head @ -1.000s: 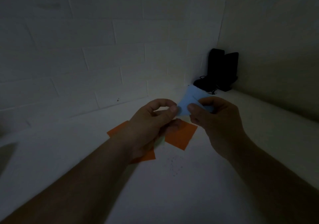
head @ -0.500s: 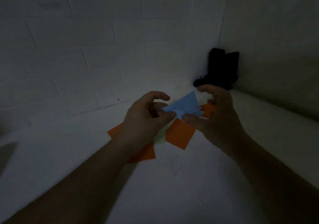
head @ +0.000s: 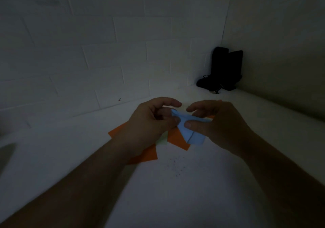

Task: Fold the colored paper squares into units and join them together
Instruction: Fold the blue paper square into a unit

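A dim room with a white tabletop (head: 175,183) set into a corner of pale block walls; a person's two bare forearms reach in from below. On the left, orange paper squares (head: 149,155) lie flat on the tabletop, partly hidden under the left wrist, with a sliver of pale green paper (head: 162,140) between them; none of these looks folded, so most of the work appears to lie ahead. The left hand (head: 151,120) is raised above them, fingers curled, thumb and fingertip pinching the upper corner of a light blue paper (head: 191,134); this sheet already shows at least one crease and hangs down toward the person. The right hand (head: 216,124) pinches the same blue sheet from the other side, thumb on top, other fingers arched over it. Far right, in the corner, dark objects (head: 226,69) stand against the wall. No joined units are visible yet. Compared with half a second ago, the blue paper has turned from pointing up and away to drooping below the hands, and both hands have drawn closer together.
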{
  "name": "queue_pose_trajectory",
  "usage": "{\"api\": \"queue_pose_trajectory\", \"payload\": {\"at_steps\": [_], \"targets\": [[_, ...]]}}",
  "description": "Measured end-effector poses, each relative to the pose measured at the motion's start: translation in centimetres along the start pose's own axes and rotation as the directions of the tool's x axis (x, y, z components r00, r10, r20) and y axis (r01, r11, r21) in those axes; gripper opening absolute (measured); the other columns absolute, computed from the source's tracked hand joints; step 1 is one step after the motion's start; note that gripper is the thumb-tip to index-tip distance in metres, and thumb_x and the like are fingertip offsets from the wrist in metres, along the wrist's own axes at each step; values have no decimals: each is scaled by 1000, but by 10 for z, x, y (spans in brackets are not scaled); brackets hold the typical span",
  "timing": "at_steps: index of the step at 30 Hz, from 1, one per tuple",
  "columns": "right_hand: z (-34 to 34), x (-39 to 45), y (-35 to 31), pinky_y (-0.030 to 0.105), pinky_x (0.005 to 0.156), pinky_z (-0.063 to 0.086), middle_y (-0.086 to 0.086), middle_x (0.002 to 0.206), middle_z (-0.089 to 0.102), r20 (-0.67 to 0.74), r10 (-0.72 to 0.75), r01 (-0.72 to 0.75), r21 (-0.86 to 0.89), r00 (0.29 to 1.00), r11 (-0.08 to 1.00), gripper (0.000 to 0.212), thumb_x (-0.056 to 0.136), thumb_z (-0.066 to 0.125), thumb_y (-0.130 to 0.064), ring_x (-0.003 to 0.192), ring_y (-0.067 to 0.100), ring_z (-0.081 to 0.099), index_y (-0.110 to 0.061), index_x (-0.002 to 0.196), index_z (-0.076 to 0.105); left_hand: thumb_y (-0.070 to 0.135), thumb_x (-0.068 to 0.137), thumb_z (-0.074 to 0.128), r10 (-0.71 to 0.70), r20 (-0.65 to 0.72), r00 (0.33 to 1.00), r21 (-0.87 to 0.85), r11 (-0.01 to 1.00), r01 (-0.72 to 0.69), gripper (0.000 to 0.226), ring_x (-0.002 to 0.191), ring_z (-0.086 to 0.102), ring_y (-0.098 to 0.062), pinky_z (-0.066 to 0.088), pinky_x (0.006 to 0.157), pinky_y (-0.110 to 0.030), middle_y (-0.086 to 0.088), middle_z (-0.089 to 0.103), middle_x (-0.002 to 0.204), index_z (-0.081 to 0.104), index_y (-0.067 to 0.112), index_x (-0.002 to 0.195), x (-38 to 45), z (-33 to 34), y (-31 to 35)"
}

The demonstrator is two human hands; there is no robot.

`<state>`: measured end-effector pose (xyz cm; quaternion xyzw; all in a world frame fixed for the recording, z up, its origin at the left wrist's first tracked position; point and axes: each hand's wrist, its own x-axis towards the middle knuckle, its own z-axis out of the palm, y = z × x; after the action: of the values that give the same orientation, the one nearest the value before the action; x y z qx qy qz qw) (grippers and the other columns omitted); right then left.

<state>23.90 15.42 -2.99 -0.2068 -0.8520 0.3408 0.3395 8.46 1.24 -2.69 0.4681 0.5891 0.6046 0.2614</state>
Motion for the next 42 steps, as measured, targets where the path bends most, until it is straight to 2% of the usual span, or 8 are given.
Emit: {"api": "queue_pose_trajectory", "payload": {"at_steps": [5,11,14,18,26,30,36,42], "targets": [[1,0,-4,6,54,47,-24,70,65,76,46,-49,40,996,998,26,81,82,-26,69,-13,63,-43,73,65,-3,94,67,-42,-8,999,-126,991,40,20,92,75,-26,62,83,-32,-18,77,98,72,11,108,1,2,1],[1,-1,-6,4,52,43,-19,68,66,78,35,-39,42,996,998,17,85,79,-25,63,-11,60,-38,81,67,4,92,70,-123,-77,989,-177,978,108,9,95,73,-36,62,91,-43,-26,74,104,73,7,100,3,0,1],[2,0,-4,6,59,46,-21,70,68,55,1,0,-22,998,1000,17,85,78,-26,74,-4,64,-40,86,68,2,92,71,-174,-97,980,-223,963,149,6,87,74,-30,63,84,-36,-22,76,97,72,6,96,5,0,2],[2,0,-6,-1,69,41,-29,80,62,47,-23,26,-63,999,998,23,87,75,-27,82,-19,58,-46,83,63,-2,90,72,-214,-95,972,-274,945,181,8,85,75,-25,64,81,-33,-17,76,91,71,4,95,5,0,3],[2,-4,-14,-4,71,40,-33,91,58,19,-71,71,-13,997,997,19,87,75,-22,83,-26,55,-36,97,67,-4,87,73,-201,-146,969,-259,953,159,10,86,74,-27,65,80,-35,-19,73,91,69,3,92,6,0,3],[3,-5,-14,-2,66,42,-27,94,61,22,-34,34,2,999,999,33,77,83,-28,83,-21,57,-40,103,67,-4,87,73,-193,-161,968,-253,956,149,10,81,75,-24,65,78,-35,-17,74,86,69,3,93,6,1,2],[3,-4,-14,4,58,47,-21,89,65,9,-21,21,46,1000,999,25,82,81,-22,77,-14,62,-40,89,65,1,93,69,-183,-150,972,-242,960,143,7,86,74,-32,64,82,-38,-23,76,93,68,5,98,5,1,3],[5,-2,-7,-1,72,44,-30,85,60,3,-35,35,-15,999,999,21,89,74,-17,80,-22,58,-36,92,65,5,96,67,-183,-81,980,-214,963,162,11,93,73,-33,62,90,-41,-25,74,103,71,7,105,3,1,3]]}}
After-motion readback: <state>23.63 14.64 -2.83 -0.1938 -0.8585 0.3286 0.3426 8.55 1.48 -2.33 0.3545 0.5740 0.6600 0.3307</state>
